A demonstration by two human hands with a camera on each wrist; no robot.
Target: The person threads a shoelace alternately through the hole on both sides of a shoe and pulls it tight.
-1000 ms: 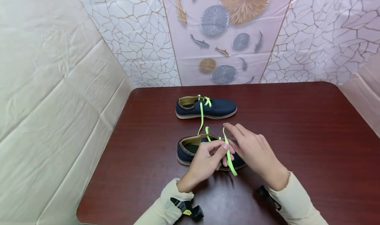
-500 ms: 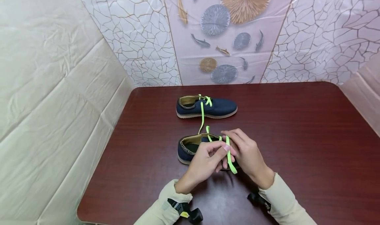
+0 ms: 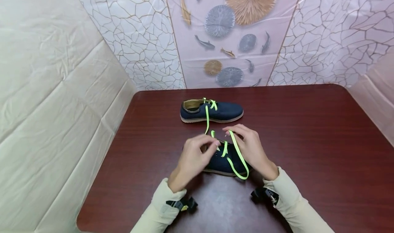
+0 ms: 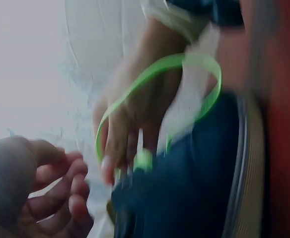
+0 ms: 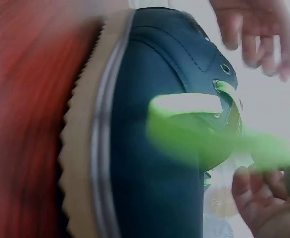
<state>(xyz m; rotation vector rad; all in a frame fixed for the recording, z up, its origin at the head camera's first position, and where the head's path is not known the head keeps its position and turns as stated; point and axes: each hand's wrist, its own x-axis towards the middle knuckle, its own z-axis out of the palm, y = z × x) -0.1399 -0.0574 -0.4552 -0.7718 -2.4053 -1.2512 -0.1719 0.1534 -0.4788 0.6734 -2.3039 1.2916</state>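
A navy shoe [image 3: 219, 163] with bright green laces lies nearest me, toe to the right. My right hand [image 3: 253, 149] pinches the free part of its shoelace [image 3: 239, 150] above the shoe. From these fingers the lace drops in a long loop to an eyelet on the near side. My left hand [image 3: 192, 156] hovers over the shoe's opening, hiding most of the heel. In the left wrist view its fingers [image 4: 78, 191] are loosely bent, with nothing visible between them. The right wrist view shows the blurred lace [image 5: 199, 139] crossing before the shoe's side and eyelets.
Behind stands a second navy shoe [image 3: 226, 112], laced in green, with one lace end [image 3: 207, 118] hanging over its near side toward the first shoe. Both are on a reddish-brown table [image 3: 314, 140]. A patterned cloth [image 3: 227, 62] hangs along the table's far edge.
My left hand has let go of the shoelace and moved left and slightly up. My right hand now holds the lace, drawn up into a longer loop.
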